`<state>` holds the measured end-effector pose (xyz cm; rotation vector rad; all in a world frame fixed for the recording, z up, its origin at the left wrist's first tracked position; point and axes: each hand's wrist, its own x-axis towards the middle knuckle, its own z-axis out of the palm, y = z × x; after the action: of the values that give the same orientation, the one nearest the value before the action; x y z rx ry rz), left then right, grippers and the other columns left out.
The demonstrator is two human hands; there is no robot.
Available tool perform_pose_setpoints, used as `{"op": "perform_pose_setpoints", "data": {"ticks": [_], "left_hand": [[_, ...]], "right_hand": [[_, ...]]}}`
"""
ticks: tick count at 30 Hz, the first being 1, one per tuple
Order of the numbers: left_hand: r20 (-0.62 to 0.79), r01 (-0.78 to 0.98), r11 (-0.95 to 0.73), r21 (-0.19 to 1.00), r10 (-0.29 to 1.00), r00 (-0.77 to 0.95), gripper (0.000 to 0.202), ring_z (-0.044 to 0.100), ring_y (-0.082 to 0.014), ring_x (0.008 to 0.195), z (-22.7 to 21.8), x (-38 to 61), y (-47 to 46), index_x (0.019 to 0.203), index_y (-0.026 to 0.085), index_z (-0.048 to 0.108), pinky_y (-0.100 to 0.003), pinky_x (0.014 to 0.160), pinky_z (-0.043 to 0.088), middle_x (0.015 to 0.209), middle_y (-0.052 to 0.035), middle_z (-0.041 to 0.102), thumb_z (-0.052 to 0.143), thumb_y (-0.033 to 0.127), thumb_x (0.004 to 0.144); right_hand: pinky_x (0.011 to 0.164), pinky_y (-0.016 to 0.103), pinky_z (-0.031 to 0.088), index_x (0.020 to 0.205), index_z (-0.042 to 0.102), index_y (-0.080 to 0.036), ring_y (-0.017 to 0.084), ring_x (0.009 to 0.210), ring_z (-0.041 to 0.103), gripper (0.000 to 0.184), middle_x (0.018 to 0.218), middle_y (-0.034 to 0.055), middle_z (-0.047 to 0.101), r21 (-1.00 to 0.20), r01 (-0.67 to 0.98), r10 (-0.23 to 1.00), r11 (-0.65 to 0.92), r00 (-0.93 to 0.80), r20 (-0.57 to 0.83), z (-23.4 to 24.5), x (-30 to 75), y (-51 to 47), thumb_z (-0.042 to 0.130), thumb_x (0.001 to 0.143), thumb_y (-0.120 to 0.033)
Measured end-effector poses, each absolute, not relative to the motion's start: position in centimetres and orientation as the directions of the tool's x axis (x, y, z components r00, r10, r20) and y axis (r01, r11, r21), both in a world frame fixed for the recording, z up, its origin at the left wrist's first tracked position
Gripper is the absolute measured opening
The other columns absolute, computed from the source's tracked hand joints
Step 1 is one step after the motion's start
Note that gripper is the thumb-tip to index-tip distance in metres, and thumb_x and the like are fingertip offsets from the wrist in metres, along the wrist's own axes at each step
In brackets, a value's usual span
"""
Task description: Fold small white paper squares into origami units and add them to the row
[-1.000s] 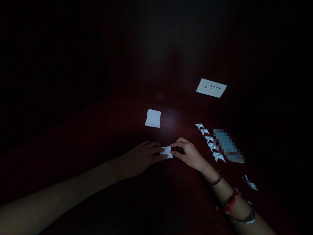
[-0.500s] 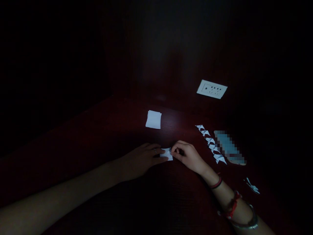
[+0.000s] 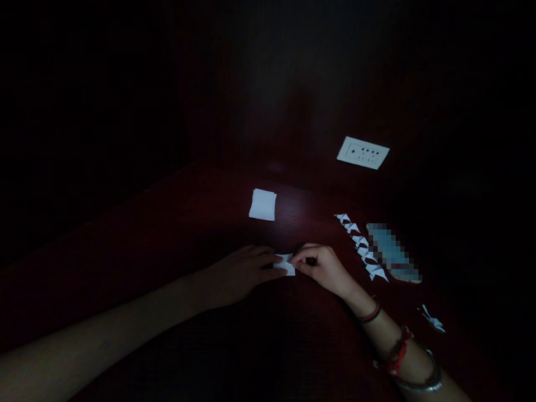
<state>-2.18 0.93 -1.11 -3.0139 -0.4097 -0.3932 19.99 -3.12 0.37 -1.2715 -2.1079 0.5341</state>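
A small white sheet of paper [image 3: 288,271] lies on the dark red tabletop between my hands. My left hand [image 3: 250,268] rests palm down with its fingers stretched, the fingertips on the paper's left part; one finger wears a ring. At the paper's right edge, my right hand [image 3: 320,267] is closed in a pinch on it, thumb and index finger together. The pinched bit of paper is partly hidden by these fingertips. Beyond the hands sits a stack of white paper squares [image 3: 263,205].
Several folded white paper pieces [image 3: 360,243] form a slanting row on the right, beside a phone [image 3: 393,253] with a blurred screen. A crumpled white bit [image 3: 433,319] lies nearer me. A white socket panel [image 3: 363,153] is on the back wall.
My right fingertips have shifted slightly left over the paper's edge. My left hand has hardly moved, and the other things stay in place.
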Motion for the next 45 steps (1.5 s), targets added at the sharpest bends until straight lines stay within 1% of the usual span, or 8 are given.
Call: {"op": "perform_pose_setpoints", "data": {"ticks": [4,10,20,24,27,32,36,45], "left_hand": [[0.259,0.276,-0.960,-0.045,0.256,0.931,0.059,0.036,-0.0249,0.117,-1.2,-2.3,0.9,0.129,0.033,0.031,-0.040,0.092,0.030,0.132,-0.0010,0.038,0.046,0.005,0.079],[0.221,0.280,-0.960,-0.021,0.269,0.938,0.061,0.034,-0.0244,0.117,-0.7,-2.2,0.7,0.130,0.032,0.029,-0.040,0.092,0.031,0.134,-0.0006,0.035,0.042,0.001,0.079],[0.201,0.275,-0.961,0.015,0.272,0.941,0.060,0.033,-0.0233,0.118,-0.7,-2.0,0.9,0.129,0.031,0.030,-0.040,0.094,0.030,0.133,-0.0006,0.035,0.041,0.000,0.079],[0.217,0.290,-0.957,0.025,0.288,0.933,0.055,0.034,-0.0213,0.118,-1.4,-1.9,1.2,0.129,0.028,0.032,-0.038,0.095,0.028,0.130,0.0008,0.040,0.042,0.003,0.081],[0.233,0.327,-0.945,0.023,0.323,0.917,0.051,0.034,-0.0207,0.117,-2.0,-1.7,1.3,0.128,0.026,0.033,-0.036,0.094,0.028,0.128,0.0012,0.043,0.041,0.005,0.082],[0.228,0.348,-0.938,-0.006,0.337,0.914,0.050,0.036,-0.0203,0.116,-2.2,-1.6,1.3,0.127,0.028,0.034,-0.036,0.092,0.028,0.127,0.0028,0.045,0.042,0.008,0.082],[0.228,0.365,-0.931,-0.015,0.352,0.908,0.048,0.038,-0.0198,0.115,-2.0,-1.6,1.2,0.126,0.028,0.035,-0.035,0.089,0.029,0.126,0.0028,0.046,0.042,0.009,0.083],[0.201,0.376,-0.927,-0.015,0.365,0.909,0.051,0.035,-0.0185,0.119,-2.0,-1.9,1.0,0.129,0.029,0.031,-0.034,0.092,0.027,0.131,0.0039,0.040,0.039,0.008,0.083]], "right_hand": [[0.069,0.024,0.046,0.078,0.065,-0.020,0.011,0.075,0.058,0.016,0.084,0.0005,0.063,-0.627,0.591,0.853,0.508,-0.446,0.271,0.7,20.3,-3.3,0.055,0.075,-0.009],[0.078,0.026,0.045,0.082,0.064,-0.019,0.011,0.083,0.058,0.021,0.088,0.0013,0.063,-0.520,0.598,0.784,0.610,-0.550,0.287,0.9,20.6,-3.4,0.049,0.076,-0.006],[0.081,0.026,0.046,0.090,0.065,-0.018,0.012,0.087,0.058,0.027,0.094,0.0021,0.063,-0.402,0.628,0.743,0.666,-0.605,0.287,1.1,20.9,-3.6,0.047,0.076,-0.004],[0.082,0.026,0.046,0.094,0.065,-0.018,0.013,0.087,0.058,0.028,0.097,0.0031,0.064,-0.382,0.627,0.732,0.679,-0.618,0.286,0.9,21.1,-3.5,0.048,0.076,-0.005],[0.082,0.026,0.046,0.097,0.065,-0.017,0.013,0.089,0.058,0.030,0.098,0.0037,0.064,-0.379,0.626,0.729,0.681,-0.626,0.277,0.8,21.2,-3.5,0.048,0.076,-0.005],[0.082,0.025,0.047,0.100,0.063,-0.018,0.012,0.089,0.058,0.032,0.101,0.0033,0.063,-0.414,0.611,0.730,0.675,-0.636,0.253,1.0,21.4,-3.6,0.047,0.076,-0.005],[0.083,0.024,0.046,0.099,0.064,-0.017,0.011,0.091,0.058,0.031,0.100,0.0035,0.063,-0.442,0.598,0.729,0.668,-0.644,0.231,1.2,21.5,-3.6,0.047,0.077,-0.005],[0.083,0.023,0.045,0.100,0.063,-0.018,0.011,0.091,0.057,0.035,0.104,0.0025,0.061,-0.452,0.598,0.729,0.662,-0.654,0.202,1.4,21.2,-3.8,0.045,0.076,-0.001]]}}
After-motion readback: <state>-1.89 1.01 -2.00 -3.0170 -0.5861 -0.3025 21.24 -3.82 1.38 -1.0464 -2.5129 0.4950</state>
